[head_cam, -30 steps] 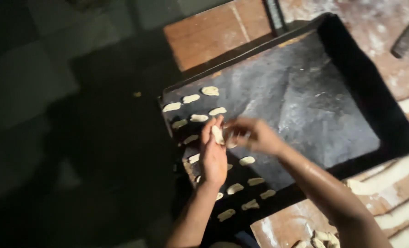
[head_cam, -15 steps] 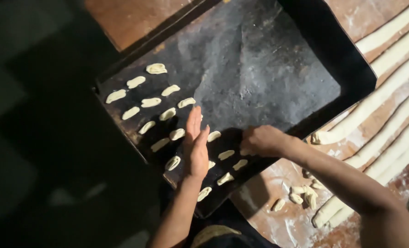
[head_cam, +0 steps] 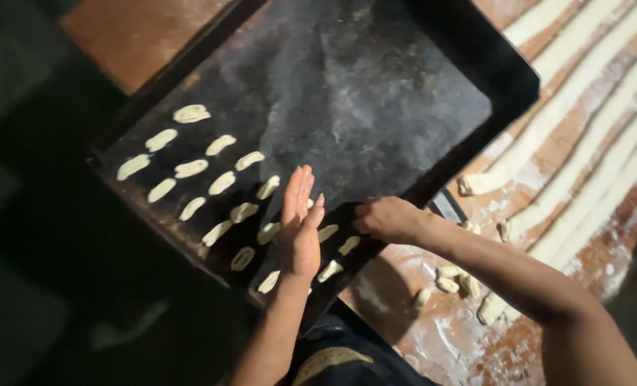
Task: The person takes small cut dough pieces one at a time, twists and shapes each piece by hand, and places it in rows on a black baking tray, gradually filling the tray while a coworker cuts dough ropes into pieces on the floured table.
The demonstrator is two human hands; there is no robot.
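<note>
A large black baking tray (head_cam: 375, 93) lies tilted across a floured wooden table. Several small oval dough pieces (head_cam: 192, 168) sit in rows on its left end. My left hand (head_cam: 300, 221) hovers edge-on over the tray's near rows, fingers straight and together, holding nothing. My right hand (head_cam: 386, 218) is curled at the tray's near rim, its fingers bent under; I cannot tell whether it holds dough. A few cut dough bits (head_cam: 450, 280) lie on the table just beyond that wrist.
Long rolled dough ropes (head_cam: 583, 136) stretch across the floured wooden table (head_cam: 475, 336) at the right. A dark metal blade (head_cam: 447, 206) shows by the tray's corner. The tray's right half is bare. Dark floor lies to the left.
My hands were together over the tray, pressing a dough piece. They have since parted: the left stays flat above the rows, the right has drawn back to the tray's near rim.
</note>
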